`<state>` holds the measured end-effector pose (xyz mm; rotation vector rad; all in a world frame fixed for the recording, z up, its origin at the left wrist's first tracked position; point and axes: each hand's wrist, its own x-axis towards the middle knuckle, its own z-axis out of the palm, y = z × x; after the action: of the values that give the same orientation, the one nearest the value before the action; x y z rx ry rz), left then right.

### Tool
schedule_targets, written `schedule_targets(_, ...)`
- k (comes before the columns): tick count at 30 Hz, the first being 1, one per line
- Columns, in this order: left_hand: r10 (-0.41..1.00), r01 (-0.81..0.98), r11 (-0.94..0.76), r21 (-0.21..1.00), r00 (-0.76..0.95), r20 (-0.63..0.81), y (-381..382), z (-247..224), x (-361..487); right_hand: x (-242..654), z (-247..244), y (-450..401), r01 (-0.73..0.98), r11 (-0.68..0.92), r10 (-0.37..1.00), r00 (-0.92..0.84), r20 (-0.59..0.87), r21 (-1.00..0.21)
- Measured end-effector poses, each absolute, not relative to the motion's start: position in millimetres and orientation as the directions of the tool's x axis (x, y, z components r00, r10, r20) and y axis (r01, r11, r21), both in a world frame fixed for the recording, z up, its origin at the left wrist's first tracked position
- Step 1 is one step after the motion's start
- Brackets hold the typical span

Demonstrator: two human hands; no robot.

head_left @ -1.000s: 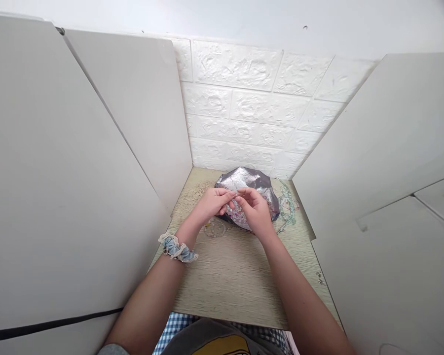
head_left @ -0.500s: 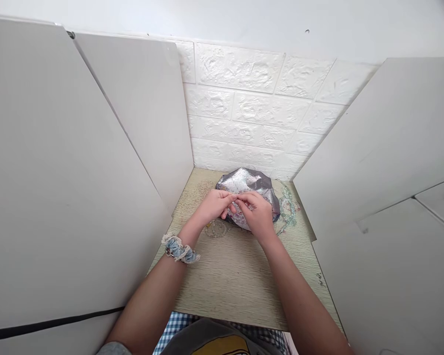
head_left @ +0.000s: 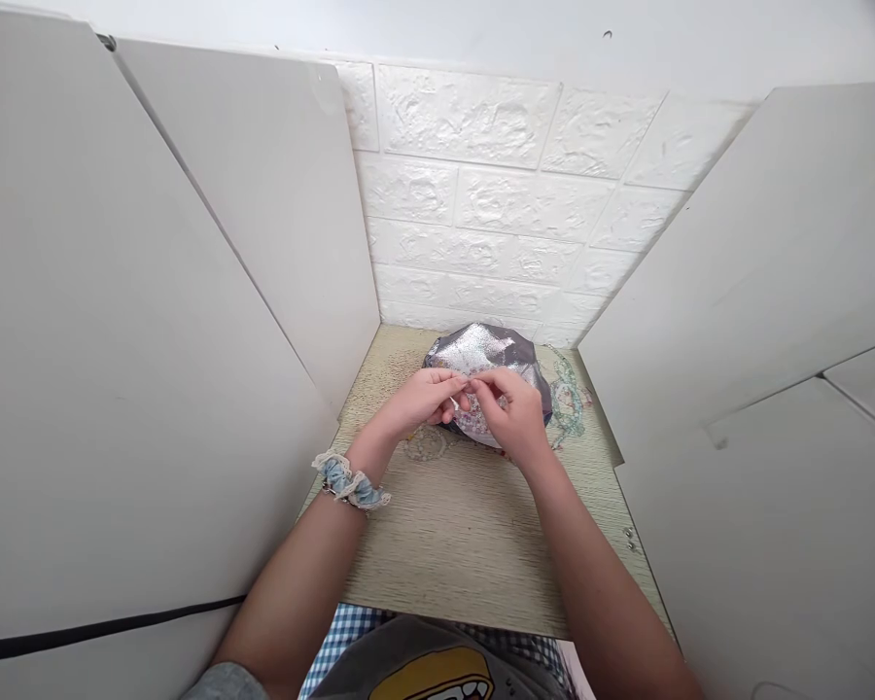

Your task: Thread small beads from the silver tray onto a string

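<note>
My left hand [head_left: 432,397] and my right hand [head_left: 510,408] meet fingertip to fingertip over a silvery bag [head_left: 481,345]. Both are pinched closed, and whatever lies between the fingertips is too small to make out. The bag rests at the back of the wooden tabletop [head_left: 452,525], its opening holding many small pale and coloured beads [head_left: 473,420]. Just left of the bag, below my left hand, lies a ring of clear and yellowish beads [head_left: 426,444]. Green bead strands [head_left: 569,403] are spread to the right of my right hand. A blue lace-edged scrunchie [head_left: 350,483] circles my left wrist.
White panels stand close on the left [head_left: 262,194] and right [head_left: 758,292]. A white brick-patterned wall [head_left: 481,204] closes off the back. Small metal bits [head_left: 630,539] lie near the tabletop's right edge.
The fingertips stay together in a pinch, with a slight shift of the fingers. My right hand has turned a little and moved slightly right. The view has tilted slightly.
</note>
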<state>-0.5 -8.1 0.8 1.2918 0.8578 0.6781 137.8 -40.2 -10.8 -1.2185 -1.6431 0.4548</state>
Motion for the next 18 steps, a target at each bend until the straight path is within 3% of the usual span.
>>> schedule_targets(2, 0.801, -0.063, 0.244, 0.968, 0.576, -0.164, -10, 5, -2, 138, -9, -39, 0.259, 0.34, 0.918, 0.119, 0.379, -0.904)
schedule_targets(4, 0.759, -0.162, 0.301, 0.94, 0.637, -0.133, -11, 9, -5, 141, -8, -36, -0.134, 0.228, 0.963, 0.179, 0.203, -0.964)
schedule_targets(6, 0.713, -0.248, 0.333, 0.91, 0.698, -0.071, -11, 11, -9, 149, -8, -31, -0.496, 0.128, 0.984, 0.172, 0.047, -0.859)
schedule_targets(8, 0.679, -0.307, 0.348, 0.886, 0.734, -0.012, -11, 12, -13, 159, -7, -27, -0.697, 0.082, 0.984, 0.17, -0.053, -0.713)
schedule_targets(11, 0.702, -0.347, 0.317, 0.883, 0.711, 0.028, -11, 12, -18, 173, -5, -24, -0.796, 0.085, 0.962, 0.223, -0.16, -0.599)
schedule_targets(18, 0.734, -0.283, 0.216, 0.934, 0.678, 0.035, -10, 10, -24, 183, -4, -23, -0.814, 0.172, 0.924, 0.328, -0.194, -0.555)
